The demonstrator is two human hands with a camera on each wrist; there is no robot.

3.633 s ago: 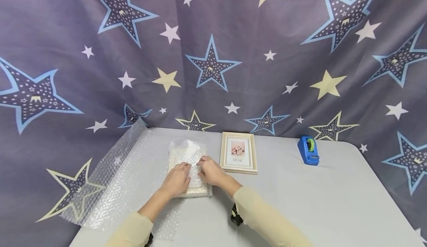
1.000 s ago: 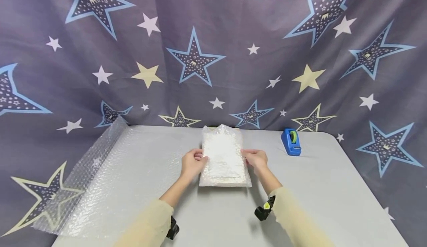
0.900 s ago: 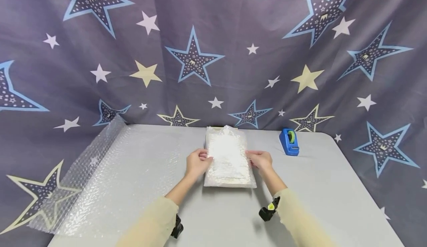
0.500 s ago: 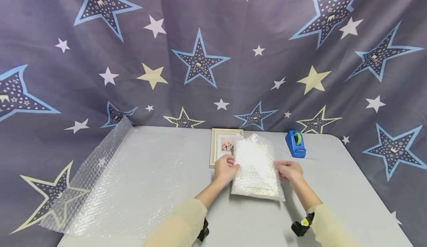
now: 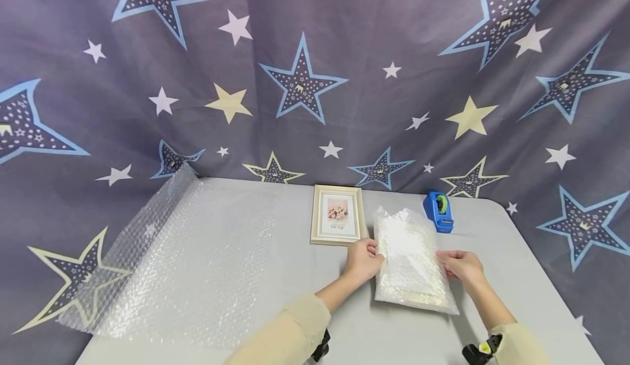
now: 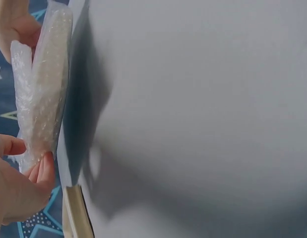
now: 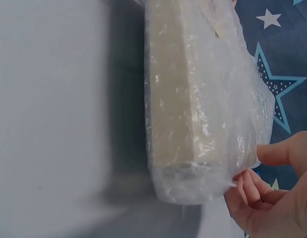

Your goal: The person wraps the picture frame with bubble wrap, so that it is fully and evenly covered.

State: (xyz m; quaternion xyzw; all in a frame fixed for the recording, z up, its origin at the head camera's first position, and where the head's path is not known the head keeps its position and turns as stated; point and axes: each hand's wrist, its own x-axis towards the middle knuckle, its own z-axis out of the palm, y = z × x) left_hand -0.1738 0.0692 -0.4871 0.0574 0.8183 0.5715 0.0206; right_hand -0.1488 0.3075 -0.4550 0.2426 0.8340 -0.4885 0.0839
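Both hands hold a cream-coloured picture frame wrapped in bubble wrap (image 5: 408,264), lifted a little off the table, with a shadow beneath it in both wrist views. The left hand (image 5: 363,260) pinches its left edge between thumb and fingers. On the opposite edge, the right hand (image 5: 461,266) pinches the wrap the same way. Seen from the right wrist, the cream side of the frame (image 7: 170,89) shows through the clear plastic. An unwrapped picture frame (image 5: 337,215) with a pink flower print lies just behind the left hand.
A large sheet of bubble wrap (image 5: 197,266) covers the table's left side and hangs over its edge. At the back right stands a blue tape dispenser (image 5: 438,213) with green tape, close behind the wrapped frame. A star-patterned curtain (image 5: 295,36) borders the table (image 5: 512,277).
Earlier the hands pressed wrap onto the frame at left. They then took it by both edges and carried it right, past the unwrapped frame, which is uncovered again, towards the tape dispenser.
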